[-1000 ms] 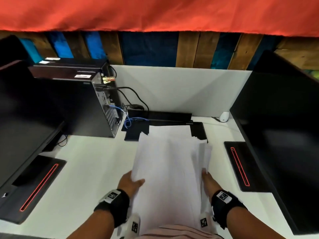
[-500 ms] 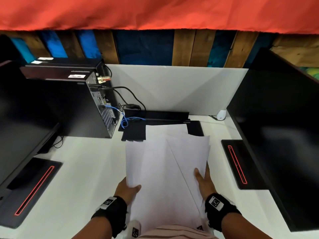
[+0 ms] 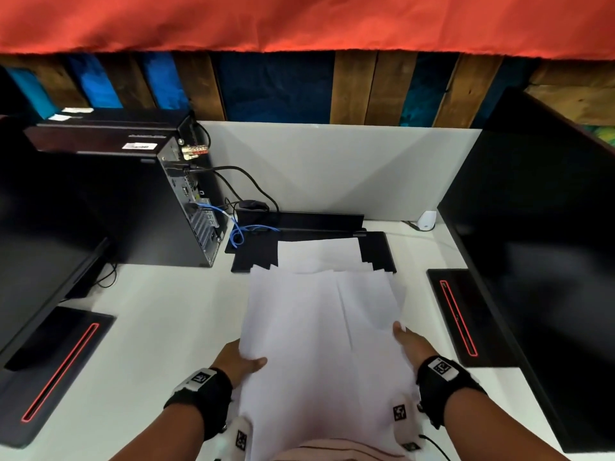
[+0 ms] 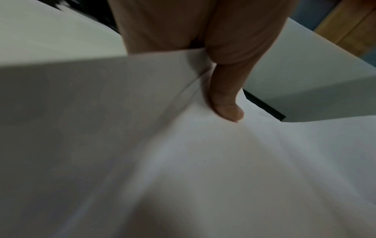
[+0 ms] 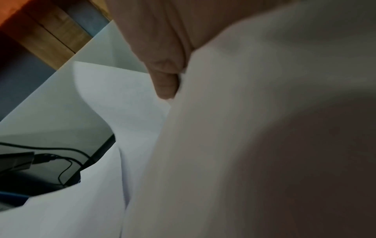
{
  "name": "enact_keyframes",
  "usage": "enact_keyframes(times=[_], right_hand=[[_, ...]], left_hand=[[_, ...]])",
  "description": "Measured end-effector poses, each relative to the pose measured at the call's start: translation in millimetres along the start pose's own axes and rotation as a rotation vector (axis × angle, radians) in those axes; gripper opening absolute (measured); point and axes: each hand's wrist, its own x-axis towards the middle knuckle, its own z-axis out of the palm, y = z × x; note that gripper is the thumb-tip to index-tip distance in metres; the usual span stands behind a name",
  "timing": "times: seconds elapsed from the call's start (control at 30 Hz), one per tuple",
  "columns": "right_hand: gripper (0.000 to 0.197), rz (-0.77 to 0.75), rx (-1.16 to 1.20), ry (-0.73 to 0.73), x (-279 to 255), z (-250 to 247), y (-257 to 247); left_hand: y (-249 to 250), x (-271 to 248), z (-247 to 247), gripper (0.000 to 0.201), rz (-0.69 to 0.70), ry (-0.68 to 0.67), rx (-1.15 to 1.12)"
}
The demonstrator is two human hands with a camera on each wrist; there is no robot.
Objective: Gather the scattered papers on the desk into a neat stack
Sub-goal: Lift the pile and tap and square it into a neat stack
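A loose bundle of white papers (image 3: pixel 319 331) is held over the white desk (image 3: pixel 159 327), close to my body, with its sheets fanned and uneven at the far end. My left hand (image 3: pixel 248 359) grips the bundle's left edge, thumb (image 4: pixel 225 99) pressed on top of the papers (image 4: pixel 183 161), fingers hidden beneath. My right hand (image 3: pixel 404 337) holds the right edge, its thumb (image 5: pixel 164 83) against the papers (image 5: pixel 244 128) and the other fingers hidden. More white sheets (image 3: pixel 319 254) lie flat on the desk just beyond the bundle.
A black computer tower (image 3: pixel 159 207) with cables (image 3: pixel 239 234) stands at the back left. Dark monitors flank the desk, left (image 3: pixel 40 244) and right (image 3: pixel 539 261), with red-striped bases (image 3: pixel 60 367) (image 3: pixel 459 317). A black mat (image 3: pixel 253 257) lies under the far sheets before a white divider (image 3: pixel 332 168).
The bundle has tipped down from a steeper hold to a flatter one, and its sheets have fanned apart on the right. Both hands keep their hold on the edges.
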Motion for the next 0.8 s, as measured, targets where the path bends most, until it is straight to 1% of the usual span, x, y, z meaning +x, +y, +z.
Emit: enact_keyframes(times=[0.07, 0.1, 0.17, 0.2, 0.23, 0.27, 0.3, 0.33, 0.37, 0.4, 0.43, 0.47, 0.53, 0.57, 0.6, 0.67, 0.7, 0.77, 0.8], right_hand=[[0.061, -0.001, -0.034, 0.005, -3, 5, -9], [0.061, -0.025, -0.046, 0.008, -4, 10, -13], [0.062, -0.081, -0.038, -0.006, -11, 23, -21], [0.066, -0.108, -0.015, -0.022, -13, 30, -22], [0.071, -0.136, 0.024, -0.049, -14, 35, -20], [0.077, -0.166, 0.068, -0.072, -14, 40, -18], [0.086, -0.185, 0.114, -0.077, -14, 41, -15], [0.095, -0.176, 0.166, -0.056, -13, 39, -12], [0.102, -0.15, 0.206, -0.004, -9, 38, -6], [0.103, -0.117, 0.216, 0.043, -6, 36, -1], [0.1, -0.084, 0.196, 0.069, -5, 34, 3], [0.096, -0.056, 0.155, 0.057, -3, 34, 7], [0.084, -0.041, 0.072, -0.017, -1, 38, 12], [0.08, -0.042, 0.041, -0.038, -2, 40, 14], [0.077, -0.049, 0.019, -0.042, 0, 43, 16], [0.072, -0.066, -0.017, -0.028, -1, 43, 17], [0.069, -0.072, -0.02, -0.018, -1, 41, 17], [0.054, -0.07, 0.044, -0.023, 1, 36, 22], [0.046, -0.062, 0.097, -0.042, 0, 35, 23]], left_hand=[[11, -3, 14, 0.078, 0.022, -0.063, -0.006], [15, -3, 23, 0.078, 0.044, -0.094, -0.007], [21, 0, 43, 0.095, 0.075, -0.148, 0.011], [22, 2, 53, 0.103, 0.07, -0.152, 0.026], [25, 4, 60, 0.101, 0.054, -0.135, 0.044], [29, 6, 65, 0.091, 0.021, -0.067, 0.075], [31, 8, 66, 0.079, -0.005, 0.056, 0.127], [34, 11, 62, 0.071, -0.039, 0.192, 0.203], [36, 10, 56, 0.071, -0.08, 0.296, 0.297], [36, 10, 49, 0.075, -0.128, 0.336, 0.37], [33, 14, 43, 0.08, -0.145, 0.333, 0.408], [27, 18, 40, 0.085, -0.149, 0.288, 0.393], [17, 24, 41, 0.093, -0.074, 0.159, 0.238], [15, 22, 43, 0.096, -0.049, 0.117, 0.18], [12, 21, 44, 0.095, -0.047, 0.096, 0.138], [12, 20, 43, 0.076, -0.062, 0.082, 0.073], [12, 20, 39, 0.071, -0.078, 0.079, 0.051], [11, 22, 30, 0.081, -0.07, 0.047, 0.012], [8, 26, 26, 0.087, -0.037, 0.024, -0.019]])
